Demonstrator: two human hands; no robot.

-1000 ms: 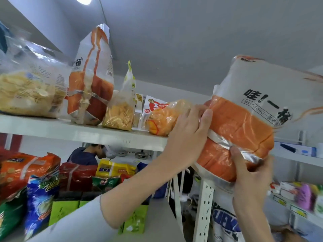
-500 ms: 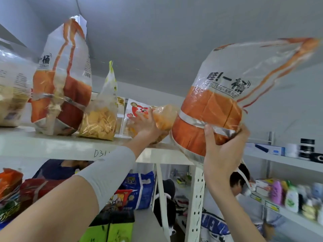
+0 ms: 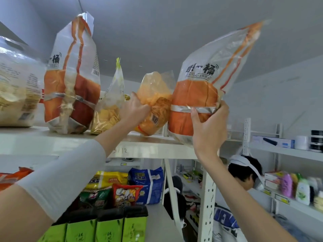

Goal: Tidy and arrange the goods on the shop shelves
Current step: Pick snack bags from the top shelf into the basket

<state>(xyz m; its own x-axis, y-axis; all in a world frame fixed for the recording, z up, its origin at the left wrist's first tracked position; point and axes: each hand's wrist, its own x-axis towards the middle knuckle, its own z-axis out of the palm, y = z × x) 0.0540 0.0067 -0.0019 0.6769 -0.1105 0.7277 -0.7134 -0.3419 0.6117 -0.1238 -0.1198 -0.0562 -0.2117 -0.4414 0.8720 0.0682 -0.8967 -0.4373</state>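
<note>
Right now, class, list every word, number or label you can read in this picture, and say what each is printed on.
"一桶": big orange bag in the right hand.
"一桶", first stroke cut off: standing orange bag on the top shelf.
"3112", handwritten: top shelf's front edge.
Unreadable: small Latin line on the big orange bag, barcode on the clear snack bag in the left hand, noodle packs, green boxes, price tags.

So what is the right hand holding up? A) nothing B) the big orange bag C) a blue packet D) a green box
B: the right hand grips the big orange bag at the edge of the top shelf; the left hand holds the smaller orange bag.
</note>
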